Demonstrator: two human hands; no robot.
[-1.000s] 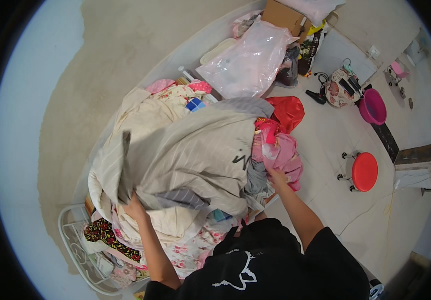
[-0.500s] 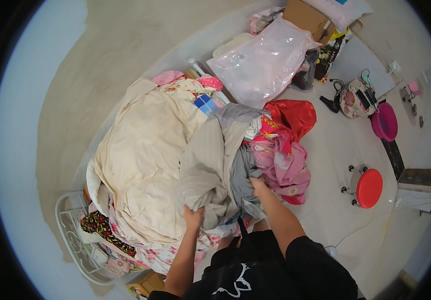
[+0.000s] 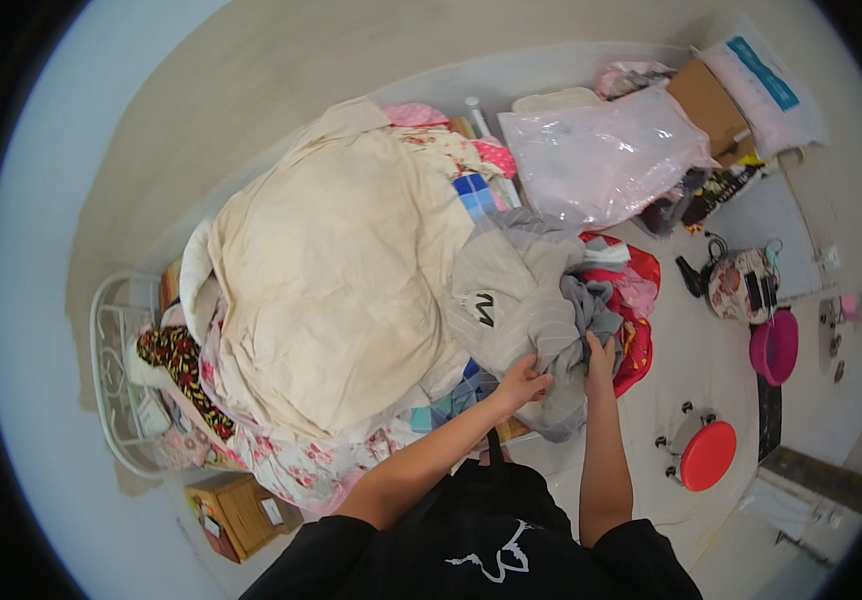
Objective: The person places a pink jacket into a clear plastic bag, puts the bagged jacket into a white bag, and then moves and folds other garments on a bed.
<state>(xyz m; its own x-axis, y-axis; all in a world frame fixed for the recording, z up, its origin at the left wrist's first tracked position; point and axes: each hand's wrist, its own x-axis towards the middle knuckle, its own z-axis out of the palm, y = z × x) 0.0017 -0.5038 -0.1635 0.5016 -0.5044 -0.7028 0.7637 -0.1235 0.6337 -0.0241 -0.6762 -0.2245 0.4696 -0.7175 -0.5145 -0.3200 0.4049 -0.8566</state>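
A light grey striped cloth [image 3: 506, 275] lies bunched at the right side of the bed, with a dark printed mark on it. My left hand [image 3: 523, 385] is closed on its near edge. Just to the right, my right hand [image 3: 599, 362] grips a darker grey fold [image 3: 591, 305] of the same bundle; whether it is a separate piece I cannot tell. Beneath and beyond the bundle show a shiny red cloth [image 3: 634, 345] and a pink cloth [image 3: 634, 293]. Left of my hands spreads a large cream quilt [image 3: 321, 270].
A clear plastic-wrapped pack [image 3: 601, 155] and a cardboard box [image 3: 708, 110] sit at the back right. On the floor to the right are a red wheeled stool [image 3: 708, 456], a magenta basin [image 3: 774, 348] and a hair dryer [image 3: 689, 277]. A wooden cabinet [image 3: 241, 512] stands near left.
My hands have come closer together, drawing the grey cloth into a tighter bundle to the right. It now covers most of the pink cloth. The view has turned, too.
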